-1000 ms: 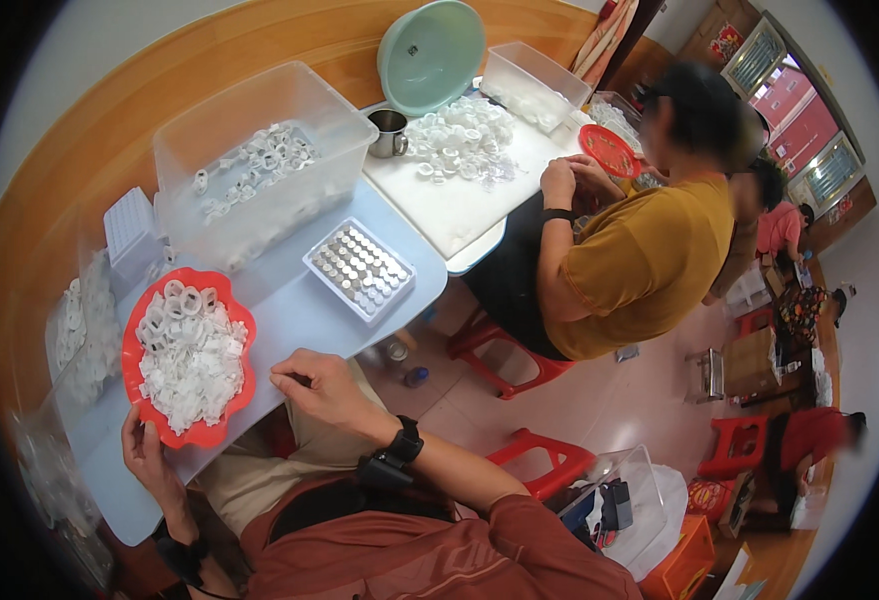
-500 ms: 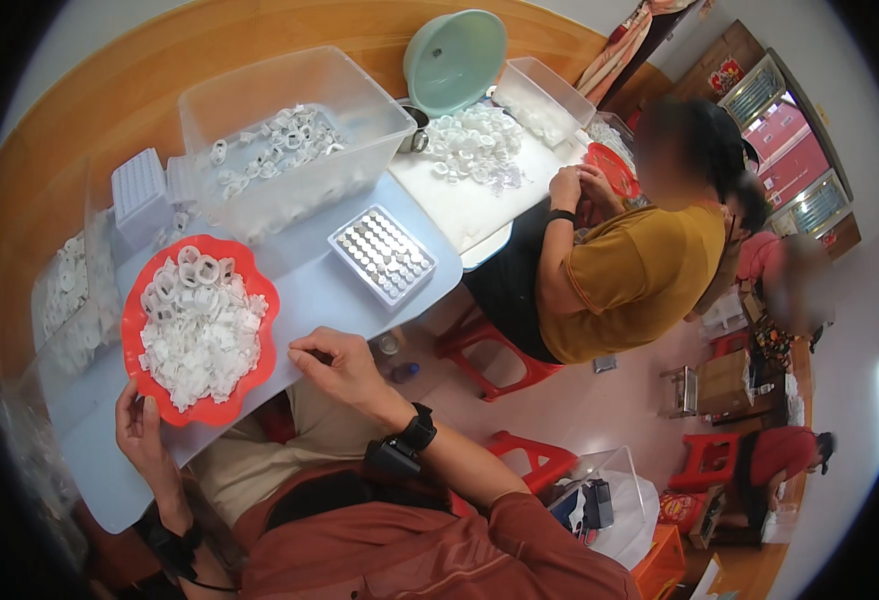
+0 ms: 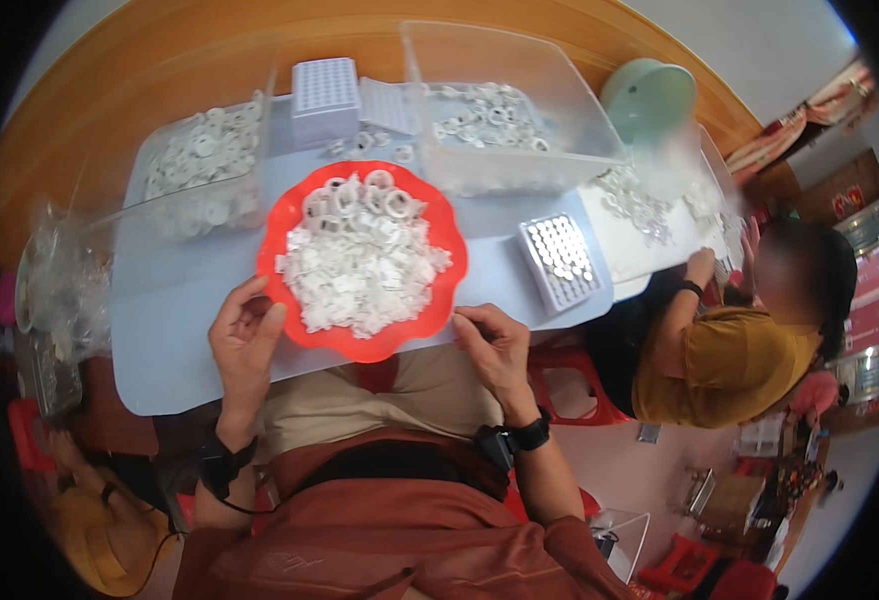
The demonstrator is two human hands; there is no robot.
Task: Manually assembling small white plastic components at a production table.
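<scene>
A red scalloped plate sits at the table's near edge in front of me, heaped with small white plastic pieces and several white rings at its far side. My left hand is by the plate's left rim, fingers curled loosely and thumb apart, gripping nothing visible. Close to the right rim, my right hand has thumb and forefinger pinched together. Whatever is between those fingertips is too small to make out. To the right stands a lavender rack filled with round silvery pieces.
Clear bins of white rings stand at the back, beside a lavender perforated block. Plastic bags lie at far left. On the right, a person in a mustard shirt works by a white board and green basin.
My view has swung left, so the plate now appears centred. The right hand now hovers nearer the plate's right rim; the left remains by the left rim.
</scene>
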